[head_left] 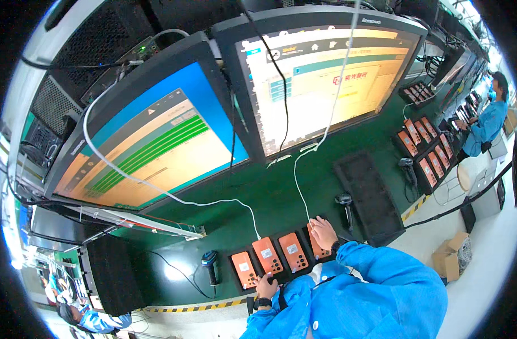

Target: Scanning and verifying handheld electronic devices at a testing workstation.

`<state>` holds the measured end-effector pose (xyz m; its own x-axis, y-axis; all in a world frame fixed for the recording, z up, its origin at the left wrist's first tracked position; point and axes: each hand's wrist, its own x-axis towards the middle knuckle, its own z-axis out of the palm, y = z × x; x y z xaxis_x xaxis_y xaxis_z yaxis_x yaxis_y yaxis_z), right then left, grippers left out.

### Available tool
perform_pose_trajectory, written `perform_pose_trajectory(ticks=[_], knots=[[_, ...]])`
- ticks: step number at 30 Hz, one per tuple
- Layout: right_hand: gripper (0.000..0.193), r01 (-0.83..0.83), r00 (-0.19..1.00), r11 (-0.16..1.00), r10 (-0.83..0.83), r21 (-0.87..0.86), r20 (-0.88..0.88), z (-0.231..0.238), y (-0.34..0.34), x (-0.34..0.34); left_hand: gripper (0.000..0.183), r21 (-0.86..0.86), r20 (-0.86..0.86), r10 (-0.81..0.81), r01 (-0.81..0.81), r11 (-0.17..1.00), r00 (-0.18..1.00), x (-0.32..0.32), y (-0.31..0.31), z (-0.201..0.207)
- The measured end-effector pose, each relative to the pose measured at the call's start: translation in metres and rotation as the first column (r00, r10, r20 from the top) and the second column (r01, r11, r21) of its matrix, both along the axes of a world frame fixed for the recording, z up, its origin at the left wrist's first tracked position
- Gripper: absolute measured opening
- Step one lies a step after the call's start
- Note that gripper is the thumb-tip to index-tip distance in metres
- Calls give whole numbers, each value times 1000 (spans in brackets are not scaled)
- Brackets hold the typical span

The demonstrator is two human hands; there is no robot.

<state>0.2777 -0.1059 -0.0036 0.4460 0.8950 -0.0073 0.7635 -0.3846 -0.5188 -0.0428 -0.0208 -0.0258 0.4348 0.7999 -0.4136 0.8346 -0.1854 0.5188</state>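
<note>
Several orange phones lie in a row in a black tray at the bench's near edge. My left hand point(265, 287) rests at the near ends of the leftmost phone point(245, 269) and the second phone point(266, 253), fingers apart. A white cable point(251, 210) runs into the far end of the second phone. The third phone point(293, 251) has no hand on it. My right hand point(324, 233) lies over the rightmost phone point(316, 246), partly hiding it. Its fingers are closed at the far end, around the tip of another white cable point(301, 195).
Two monitors point(326, 85) stand behind the tray. Barcode scanners point(210, 265) stand on both sides, and a black mat point(370, 198) lies to the right. More phone trays point(425, 150) and a co-worker point(490, 121) are at far right. A cardboard box point(448, 257) sits on the floor.
</note>
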Motion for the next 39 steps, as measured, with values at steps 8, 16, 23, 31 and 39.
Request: perform_pose_trajectory(ticks=[8,16,23,31,39], knots=[[27,367,926,916,-376,163,27,18,-24,23,38,-52,18,35,-34,998,999,-6,-1,-4],[44,799,556,601,-726,21,-405,-69,-52,113,38,20,-43,-45,46,999,998,0,-4,-3],[39,517,420,853,-324,-70,-848,22,-18,50,39,-82,-25,-33,31,996,999,1,4,5],[31,296,219,911,-358,-288,-907,46,-23,-62,38,-126,-59,-117,109,986,991,0,5,13],[23,356,193,881,-395,-311,-898,46,-18,-81,39,-91,-16,-169,166,982,986,-12,2,14]])
